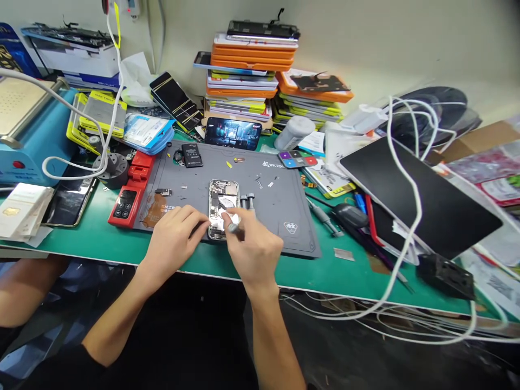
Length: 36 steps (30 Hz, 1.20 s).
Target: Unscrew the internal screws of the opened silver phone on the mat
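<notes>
An opened phone point(214, 208) with its inner parts bare lies on a grey work mat point(276, 216). The curled fingers of my left hand point(174, 233) are at the phone's lower left edge, thumb and forefinger together against it. In my right hand point(255, 246) is a small grey screwdriver point(234, 227), tilted over the phone's lower half; its tip is hidden by my fingers. Just right of the phone, two more screwdrivers point(251, 201) stand close together. A black phone battery point(192, 155) and small loose parts point(163, 192) lie on the mat.
Behind the mat, a phone playing video point(233, 134) leans before stacked orange boxes point(252, 54). A red device point(125, 206) borders the mat's left side. To the right are a dark tablet-like panel point(422, 195) and a white cable point(414, 195). Another person's arm point(28, 287) shows lower left.
</notes>
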Each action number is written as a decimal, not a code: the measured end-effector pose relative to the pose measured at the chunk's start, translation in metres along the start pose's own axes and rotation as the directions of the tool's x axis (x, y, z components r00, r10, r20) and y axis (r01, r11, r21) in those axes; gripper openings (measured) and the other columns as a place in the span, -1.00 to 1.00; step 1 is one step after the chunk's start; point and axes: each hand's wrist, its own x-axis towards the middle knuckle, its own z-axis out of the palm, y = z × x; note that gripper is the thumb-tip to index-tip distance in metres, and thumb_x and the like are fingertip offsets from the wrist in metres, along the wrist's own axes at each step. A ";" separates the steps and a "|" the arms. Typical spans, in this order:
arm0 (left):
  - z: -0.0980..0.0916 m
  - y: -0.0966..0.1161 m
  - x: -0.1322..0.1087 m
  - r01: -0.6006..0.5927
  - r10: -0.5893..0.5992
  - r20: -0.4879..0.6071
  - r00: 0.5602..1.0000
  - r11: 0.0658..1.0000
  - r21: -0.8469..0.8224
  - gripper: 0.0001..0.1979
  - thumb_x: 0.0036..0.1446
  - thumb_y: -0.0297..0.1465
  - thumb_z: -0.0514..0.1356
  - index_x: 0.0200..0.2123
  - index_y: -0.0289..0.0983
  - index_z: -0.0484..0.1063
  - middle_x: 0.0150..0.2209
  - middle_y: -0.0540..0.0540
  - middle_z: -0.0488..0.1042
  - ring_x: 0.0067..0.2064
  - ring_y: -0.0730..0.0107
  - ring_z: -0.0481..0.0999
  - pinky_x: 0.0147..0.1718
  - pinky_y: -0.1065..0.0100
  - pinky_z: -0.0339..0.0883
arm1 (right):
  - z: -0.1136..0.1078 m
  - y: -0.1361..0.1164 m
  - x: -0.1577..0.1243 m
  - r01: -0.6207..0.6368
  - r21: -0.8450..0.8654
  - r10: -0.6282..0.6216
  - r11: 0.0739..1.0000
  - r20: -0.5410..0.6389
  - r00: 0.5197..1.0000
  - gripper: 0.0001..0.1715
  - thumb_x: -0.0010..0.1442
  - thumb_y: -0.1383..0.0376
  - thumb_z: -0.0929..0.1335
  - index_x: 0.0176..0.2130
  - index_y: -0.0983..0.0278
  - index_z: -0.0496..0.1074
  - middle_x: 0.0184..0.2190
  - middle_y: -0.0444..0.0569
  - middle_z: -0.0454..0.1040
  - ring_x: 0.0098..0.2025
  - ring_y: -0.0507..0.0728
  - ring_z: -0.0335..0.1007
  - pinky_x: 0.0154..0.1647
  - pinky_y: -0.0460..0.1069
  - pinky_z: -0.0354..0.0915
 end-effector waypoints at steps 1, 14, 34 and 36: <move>0.000 -0.001 0.000 -0.005 0.005 -0.005 1.000 1.000 -0.004 -0.84 0.56 -0.34 0.17 -0.11 -0.22 0.52 -0.17 -0.04 0.63 -0.16 0.26 0.56 -0.10 0.21 0.38 | 0.000 -0.001 0.000 0.029 -0.029 -0.028 0.999 0.030 0.999 -0.96 0.39 0.34 0.48 -0.13 0.24 0.57 -0.39 -0.19 0.71 -0.48 0.00 0.57 -0.46 -0.04 0.25; 0.002 -0.002 -0.001 -0.019 0.018 -0.029 0.999 1.000 -0.018 -0.87 0.53 -0.36 0.22 -0.13 -0.24 0.55 -0.18 -0.04 0.63 -0.16 0.26 0.59 -0.11 0.21 0.38 | -0.002 -0.003 -0.002 0.037 -0.112 -0.014 0.993 0.201 0.980 -0.76 0.46 0.33 0.39 -0.27 0.23 0.60 -0.51 -0.16 0.64 -0.48 0.03 0.56 -0.44 -0.03 0.08; 0.000 0.000 0.000 -0.030 0.030 -0.023 0.999 1.000 -0.004 -0.88 0.52 -0.36 0.23 -0.12 -0.25 0.55 -0.17 -0.04 0.63 -0.15 0.25 0.59 -0.10 0.21 0.40 | -0.008 -0.005 0.001 -0.189 -0.096 0.211 0.977 0.398 0.893 -0.81 0.40 0.38 0.38 -0.12 0.16 0.61 -0.40 -0.15 0.72 -0.41 0.09 0.62 -0.40 -0.03 0.08; 0.000 0.000 0.000 -0.024 0.024 -0.015 1.000 1.000 -0.005 -0.86 0.53 -0.35 0.22 -0.12 -0.24 0.54 -0.17 -0.04 0.63 -0.15 0.26 0.59 -0.10 0.21 0.40 | -0.007 -0.005 -0.002 -0.210 -0.075 0.222 0.975 0.380 0.898 -0.82 0.40 0.37 0.39 -0.13 0.15 0.63 -0.36 -0.15 0.74 -0.38 0.09 0.64 -0.37 -0.03 0.11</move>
